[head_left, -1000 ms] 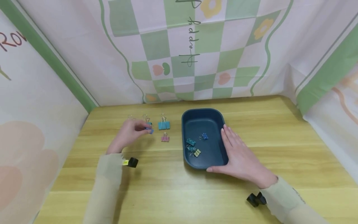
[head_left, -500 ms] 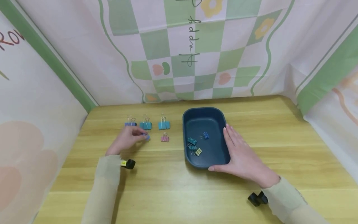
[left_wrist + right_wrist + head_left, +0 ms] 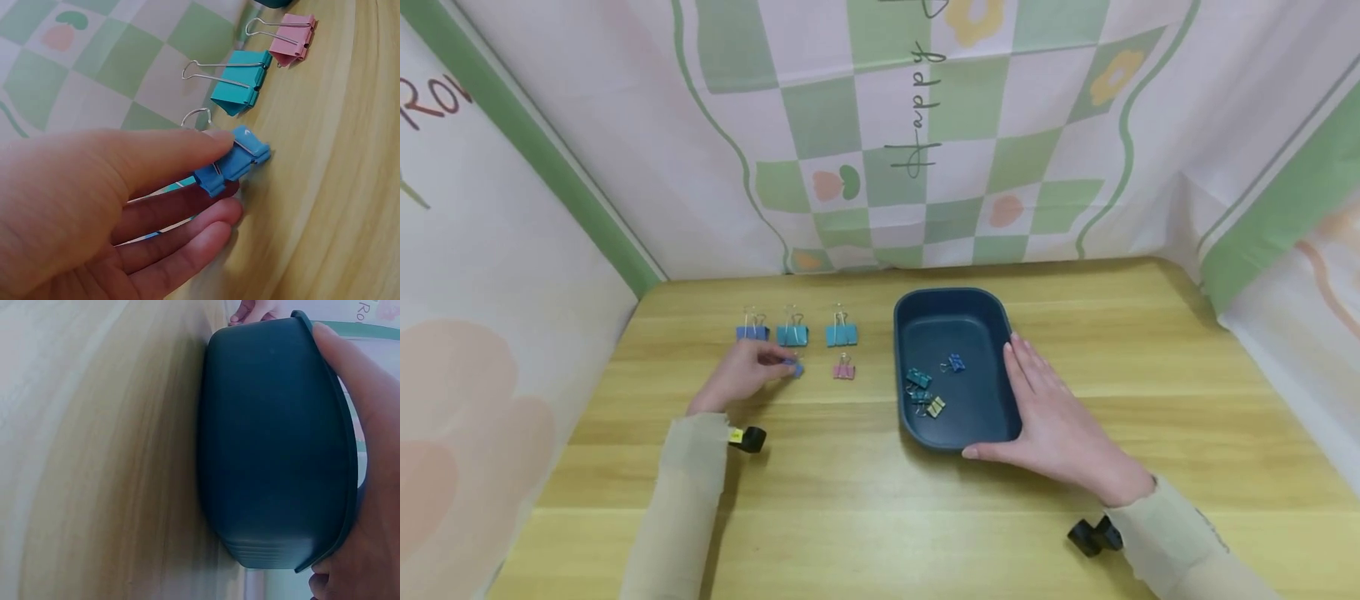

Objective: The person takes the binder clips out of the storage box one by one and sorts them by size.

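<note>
My left hand (image 3: 741,371) pinches a small blue binder clip (image 3: 234,159) between thumb and fingertips, close over the table. Just beyond that hand stand a larger dark blue binder clip (image 3: 752,332) and a teal binder clip (image 3: 792,336). Another teal binder clip (image 3: 841,336) stands to their right, with a small pink binder clip (image 3: 844,372) in front of it. My right hand (image 3: 1056,425) rests at the near right corner of a dark blue tray (image 3: 904,333), fingers straight along its right side and thumb at the front rim. Inside lie a blue clip (image 3: 956,362), a yellow clip (image 3: 936,407) and green clips (image 3: 917,379).
The wooden table (image 3: 850,517) ends at the back against a hanging cloth (image 3: 895,233) with green checks. More cloth hangs at the left and right sides. A black wrist camera (image 3: 750,439) sits under the left sleeve, another (image 3: 1093,537) by the right sleeve.
My left hand has come down and slightly toward me with the small blue clip, uncovering the dark blue and teal clips behind it. My right hand stays at the tray.
</note>
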Available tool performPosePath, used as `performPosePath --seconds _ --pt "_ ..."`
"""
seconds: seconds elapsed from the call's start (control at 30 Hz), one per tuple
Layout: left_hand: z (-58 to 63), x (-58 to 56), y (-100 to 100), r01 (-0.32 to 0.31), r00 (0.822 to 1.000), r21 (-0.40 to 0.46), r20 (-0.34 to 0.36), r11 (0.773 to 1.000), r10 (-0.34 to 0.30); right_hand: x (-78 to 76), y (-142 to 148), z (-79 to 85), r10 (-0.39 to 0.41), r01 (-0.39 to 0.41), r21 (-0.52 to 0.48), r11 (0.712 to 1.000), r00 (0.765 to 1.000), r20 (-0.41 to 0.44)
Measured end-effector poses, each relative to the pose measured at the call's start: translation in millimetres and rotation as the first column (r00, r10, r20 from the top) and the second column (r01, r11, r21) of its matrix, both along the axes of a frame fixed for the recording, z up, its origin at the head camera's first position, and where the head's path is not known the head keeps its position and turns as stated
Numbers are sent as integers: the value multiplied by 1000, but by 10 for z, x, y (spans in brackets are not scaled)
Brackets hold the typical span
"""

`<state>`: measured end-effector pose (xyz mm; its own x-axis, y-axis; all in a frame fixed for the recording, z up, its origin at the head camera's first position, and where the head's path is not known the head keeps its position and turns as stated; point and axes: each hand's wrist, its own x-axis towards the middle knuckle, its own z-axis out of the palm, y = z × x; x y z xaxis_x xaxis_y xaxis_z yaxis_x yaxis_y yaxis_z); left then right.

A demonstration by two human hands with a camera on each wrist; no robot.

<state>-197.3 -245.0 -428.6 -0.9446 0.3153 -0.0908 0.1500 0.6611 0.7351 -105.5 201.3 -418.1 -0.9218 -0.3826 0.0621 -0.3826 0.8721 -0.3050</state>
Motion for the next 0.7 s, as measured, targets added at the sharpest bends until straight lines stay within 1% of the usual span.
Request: performPosePath --seconds 0.17,0.33,0.43,0.53,0.63,0.7 --pt "3 7 4 -6 1000 -22 -4 1000 6 8 -4 -16 -2 2 -4 1000 1000 -8" --pt "13 27 -14 -26 999 -11 20 1000 26 12 -11 -23 -2 2 -3 1000 1000 -13" --pt "50 52 -19 -40 999 -5 14 999 40 14 -12 -22 -1 1 -2 1000 1000 -9" --pt "116 72 -6 -63 998 16 -18 998 63 13 -11 -11 1 -1 -5 1000 1000 -7" --pt "190 65 40 -71 994 35 -84 997 74 10 -7 -5 0 0 -8 1000 1000 -10" --pt "256 69 105 -68 989 38 -128 997 72 8 -1 -2 -5 5 -11 1000 1000 -7"
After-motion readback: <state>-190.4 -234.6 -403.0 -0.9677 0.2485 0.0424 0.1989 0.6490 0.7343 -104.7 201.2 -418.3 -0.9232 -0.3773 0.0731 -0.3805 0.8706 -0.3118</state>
